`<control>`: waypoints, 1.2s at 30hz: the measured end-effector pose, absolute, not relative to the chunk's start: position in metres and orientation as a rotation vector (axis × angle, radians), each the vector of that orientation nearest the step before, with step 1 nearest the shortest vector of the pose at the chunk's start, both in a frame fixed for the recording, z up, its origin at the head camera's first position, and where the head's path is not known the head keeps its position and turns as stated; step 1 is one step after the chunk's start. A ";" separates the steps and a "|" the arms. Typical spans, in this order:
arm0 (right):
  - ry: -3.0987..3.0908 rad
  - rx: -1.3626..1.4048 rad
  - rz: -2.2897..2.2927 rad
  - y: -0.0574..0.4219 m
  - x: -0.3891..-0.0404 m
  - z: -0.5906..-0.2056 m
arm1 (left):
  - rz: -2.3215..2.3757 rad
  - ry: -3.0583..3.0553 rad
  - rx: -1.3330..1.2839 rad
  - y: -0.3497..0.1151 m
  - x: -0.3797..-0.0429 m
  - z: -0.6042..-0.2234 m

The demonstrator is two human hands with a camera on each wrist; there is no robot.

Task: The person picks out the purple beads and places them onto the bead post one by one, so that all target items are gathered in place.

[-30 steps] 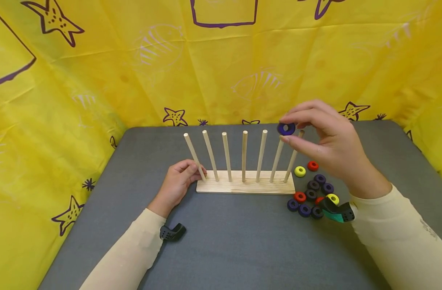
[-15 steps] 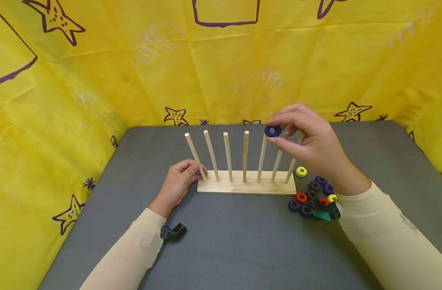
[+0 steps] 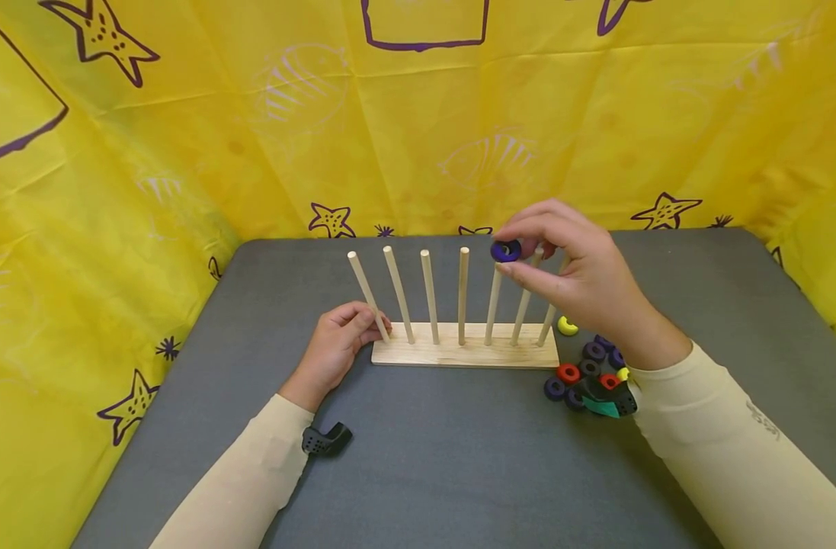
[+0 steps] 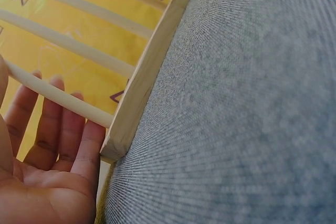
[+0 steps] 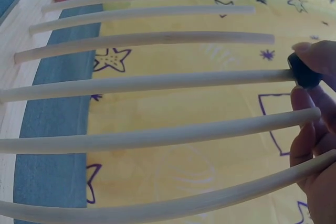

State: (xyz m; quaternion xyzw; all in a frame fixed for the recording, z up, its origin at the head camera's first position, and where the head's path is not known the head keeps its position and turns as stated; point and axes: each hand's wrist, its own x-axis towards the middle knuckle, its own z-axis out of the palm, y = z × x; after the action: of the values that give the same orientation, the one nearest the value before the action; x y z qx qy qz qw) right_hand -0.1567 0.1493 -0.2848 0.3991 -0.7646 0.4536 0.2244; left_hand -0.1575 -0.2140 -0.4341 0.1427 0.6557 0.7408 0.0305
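Observation:
A wooden peg rack (image 3: 452,354) stands on the grey table, its row of upright pegs bare along their visible lengths. With thumb and fingertips, my right hand (image 3: 571,263) pinches a dark purple ring (image 3: 506,251) at the top of the fifth peg from the left. The right wrist view has this ring, nearly black there, right at the peg's tip; whether the tip is inside its hole, I cannot tell. My left hand (image 3: 338,343) holds the leftmost peg (image 4: 63,98) low down at the rack's left end, the fingers passing behind it.
Right of the rack lie several loose rings: a yellow ring (image 3: 567,325), a red ring (image 3: 568,373), a purple ring (image 3: 555,388) and others, partly hidden by the right wrist's camera mount (image 3: 606,396). A yellow printed cloth (image 3: 418,137) hangs behind the table (image 3: 445,457).
My right hand has carried the purple ring leftward and slightly down, from near the sixth peg to the fifth peg's top. The left hand and the rack have stayed in place.

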 end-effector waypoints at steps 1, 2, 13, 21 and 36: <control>-2.114 1.098 1.251 0.149 -0.157 -0.285 | 2.283 2.022 0.440 -0.214 -0.157 -0.434; -2.118 1.092 1.251 0.149 -0.157 -0.285 | 2.282 2.022 0.440 -0.214 -0.158 -0.434; -2.176 1.024 1.257 0.146 -0.157 -0.284 | 2.276 2.023 0.440 -0.214 -0.157 -0.433; -2.211 1.012 1.241 0.145 -0.156 -0.283 | 2.270 2.030 0.429 -0.214 -0.157 -0.432; -2.208 1.028 1.342 0.151 -0.153 -0.279 | 2.277 2.017 0.468 -0.215 -0.158 -0.435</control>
State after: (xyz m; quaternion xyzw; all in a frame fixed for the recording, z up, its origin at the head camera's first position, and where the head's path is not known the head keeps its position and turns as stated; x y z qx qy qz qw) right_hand -0.1528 0.1509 -0.2792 0.3638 -0.7810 0.4748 0.1794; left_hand -0.1581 -0.2149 -0.4347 0.1521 0.6550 0.7395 0.0321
